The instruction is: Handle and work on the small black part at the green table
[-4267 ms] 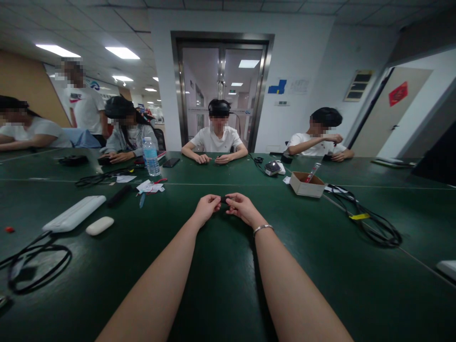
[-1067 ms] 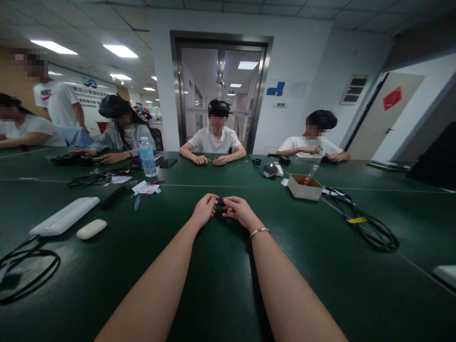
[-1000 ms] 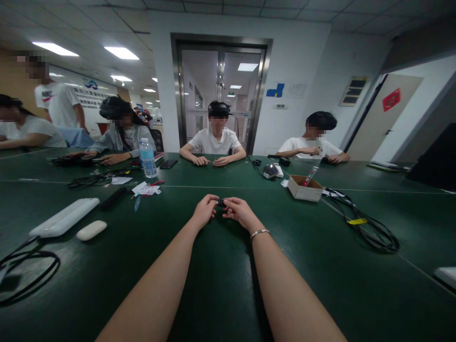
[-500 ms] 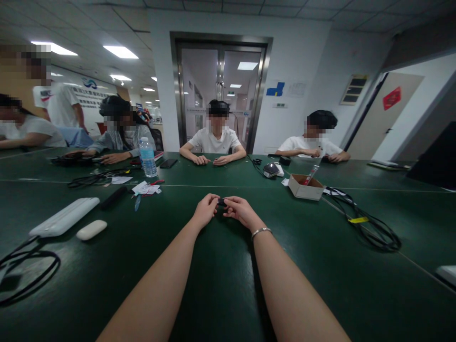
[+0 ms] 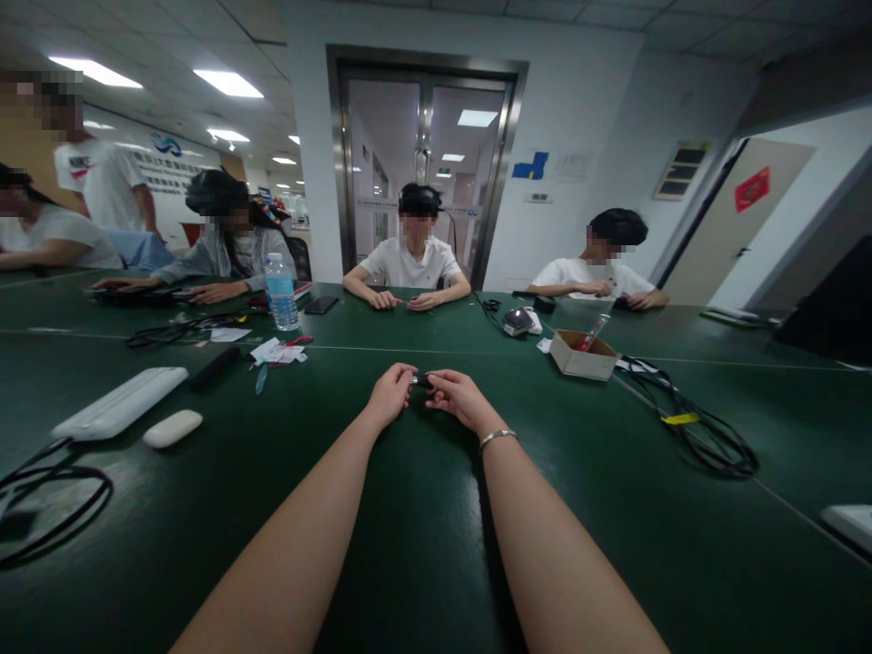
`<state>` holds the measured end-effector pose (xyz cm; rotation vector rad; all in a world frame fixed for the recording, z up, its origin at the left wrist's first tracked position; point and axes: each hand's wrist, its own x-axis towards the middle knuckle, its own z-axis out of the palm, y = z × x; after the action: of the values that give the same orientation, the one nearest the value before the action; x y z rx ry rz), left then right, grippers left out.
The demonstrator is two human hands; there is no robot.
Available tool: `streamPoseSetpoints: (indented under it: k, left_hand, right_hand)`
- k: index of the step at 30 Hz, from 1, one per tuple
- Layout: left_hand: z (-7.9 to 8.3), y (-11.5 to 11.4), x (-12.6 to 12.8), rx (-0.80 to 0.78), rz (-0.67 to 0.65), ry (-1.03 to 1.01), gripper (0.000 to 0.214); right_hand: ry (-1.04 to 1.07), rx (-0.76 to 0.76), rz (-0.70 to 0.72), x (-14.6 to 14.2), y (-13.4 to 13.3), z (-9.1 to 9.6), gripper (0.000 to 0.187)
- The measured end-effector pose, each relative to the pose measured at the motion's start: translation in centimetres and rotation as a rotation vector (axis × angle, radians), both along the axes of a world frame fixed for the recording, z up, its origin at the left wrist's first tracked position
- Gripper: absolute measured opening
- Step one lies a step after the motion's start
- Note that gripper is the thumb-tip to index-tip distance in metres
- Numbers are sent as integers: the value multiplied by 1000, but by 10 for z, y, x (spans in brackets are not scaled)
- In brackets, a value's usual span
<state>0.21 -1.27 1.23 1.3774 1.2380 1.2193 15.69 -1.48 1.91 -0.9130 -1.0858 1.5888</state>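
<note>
Out over the middle of the green table point(image 5: 415, 509), both hands meet at a small black object with a shiny silvery end point(image 5: 422, 381); it is too small to name surely. My left hand point(image 5: 392, 398) pinches its silvery left end between thumb and fingers. From the other side, my right hand point(image 5: 460, 398) grips the black end, its fingers curled. A silver bracelet point(image 5: 499, 438) circles my right wrist. Part of the object is covered by my fingertips.
A white power bank point(image 5: 123, 402) and a white rounded case point(image 5: 173, 429) lie at left, near a water bottle point(image 5: 282, 292). At right are a small cardboard box point(image 5: 583, 358) and a coiled black cable point(image 5: 708, 436). Several people sit across the table.
The silvery end of the small black object now shows between my fingertips, where earlier only black was visible. Both hands keep hold of it. The view has shifted slightly.
</note>
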Motion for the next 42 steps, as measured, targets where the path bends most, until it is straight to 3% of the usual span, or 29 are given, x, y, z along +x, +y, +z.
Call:
streamPoseSetpoints:
  k: [20,28,42]
  left_hand:
    - [2,-4,1,2,-85,-60,23]
    - [0,-1,2,-12,-12,-50,22]
    - [0,-5,0,41,-28,-55,24]
  right_hand:
    - [25,-11,-14,1,-1,1,10]
    - [25,0,8,1,-1,2,13]
    - [55,4,-1,2,-2,1,12]
